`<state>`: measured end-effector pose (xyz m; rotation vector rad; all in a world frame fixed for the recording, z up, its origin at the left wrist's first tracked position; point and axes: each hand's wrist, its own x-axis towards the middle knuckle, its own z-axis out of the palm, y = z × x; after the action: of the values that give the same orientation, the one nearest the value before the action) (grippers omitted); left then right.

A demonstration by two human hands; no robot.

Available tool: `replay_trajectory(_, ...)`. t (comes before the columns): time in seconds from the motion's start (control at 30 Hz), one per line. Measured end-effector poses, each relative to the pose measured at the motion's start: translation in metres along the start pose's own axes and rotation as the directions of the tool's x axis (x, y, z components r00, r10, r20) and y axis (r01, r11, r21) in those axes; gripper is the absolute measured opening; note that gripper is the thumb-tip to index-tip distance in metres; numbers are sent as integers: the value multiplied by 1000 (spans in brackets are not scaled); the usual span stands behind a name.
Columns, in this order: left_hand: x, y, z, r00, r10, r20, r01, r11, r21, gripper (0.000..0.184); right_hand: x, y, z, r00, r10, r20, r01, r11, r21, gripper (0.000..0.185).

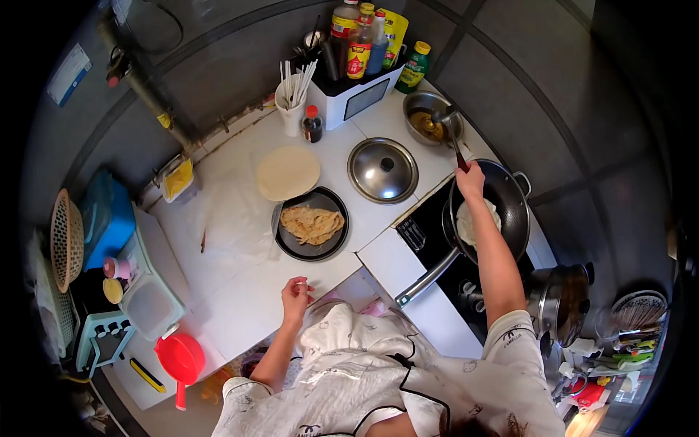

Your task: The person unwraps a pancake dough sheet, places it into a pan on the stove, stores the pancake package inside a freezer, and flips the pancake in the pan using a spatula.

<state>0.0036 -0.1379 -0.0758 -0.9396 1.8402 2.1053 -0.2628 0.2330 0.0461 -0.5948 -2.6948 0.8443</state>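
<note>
My right hand [471,179] is closed around the dark handle of a ladle [444,116]. The ladle's head is over a metal bowl [412,124] that holds golden oil. Under my right forearm, a pale flatbread [466,223] lies in a black wok [512,200] on the cooktop, partly hidden by the arm. My left hand [296,294] hovers by the counter's front edge with its fingers curled in, and nothing shows in them. Nearest to it is a round black pan [338,244] with a folded browned pancake [313,223] in it.
A round pale disc [287,172] and a steel lid [383,170] lie behind the pan. Farther back are a chopstick holder [291,116], a soy sauce bottle [312,125] and several condiment bottles [359,51]. The wok's handle [429,278] juts toward me. A red dipper [180,359] sits left.
</note>
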Motion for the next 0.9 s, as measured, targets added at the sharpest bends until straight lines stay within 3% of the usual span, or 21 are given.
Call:
replay_trajectory(0.07, 2, 2, 3, 1000, -2, 5, 2, 1000, -6, 15, 2, 10, 10, 998, -20, -58, 21, 1000, 18, 27)
replay_trajectory(0.1, 3, 1, 3, 1000, -5, 10, 5, 1000, -11, 15, 1, 3, 7, 968, 217, 129, -244, 936, 254, 21)
replay_trajectory(0.17, 6, -1, 2, 999, 51, 11, -51, 999, -3, 16, 6, 10, 4, 880, 244, 407, -449, 706, 548, 8)
replay_trajectory(0.23, 24, 3, 5, 984, 175, 17, -175, 984, 18, 18, 5, 9, 0, 811, 281, 513, -574, 549, 607, 9)
replay_trajectory(0.3, 60, 19, 2, 907, 421, 1, -408, 880, 243, 23, 0, 3, -5, 794, 277, 541, -601, 488, 633, 10)
replay_trajectory(0.37, 115, 34, 6, 846, 472, -248, -463, 881, 96, 26, 1, 8, -6, 778, 247, 578, -623, 430, 654, 11)
replay_trajectory(0.43, 165, 53, 6, 869, 268, -416, -315, 948, -46, 31, -1, 8, -8, 791, 250, 558, -609, 400, 685, 10)
replay_trajectory(0.47, 193, 53, 4, 886, 164, -434, -278, 936, -213, 29, -2, 8, -11, 792, 238, 562, -608, 396, 689, 10)
replay_trajectory(0.5, 216, 55, 3, 900, 62, -431, -242, 895, -376, 28, -2, 9, -13, 794, 228, 563, -605, 392, 694, 10)
replay_trajectory(0.6, 240, 83, -3, 940, -158, -303, -59, 797, -601, 23, -9, -1, -29, 816, 223, 534, -575, 418, 704, 7)
replay_trajectory(0.7, 268, 89, -11, 897, -337, -286, 29, 690, -723, 17, -12, -6, -38, 830, 228, 509, -554, 444, 704, 8)
replay_trajectory(0.8, 274, 96, -6, 871, -328, -365, -46, 686, -726, 17, -10, -4, -40, 835, 239, 496, -548, 447, 707, 8)
replay_trajectory(0.9, 281, 101, -3, 873, -307, -378, 20, 798, -602, 22, -9, -1, -40, 828, 258, 497, -559, 441, 702, 9)
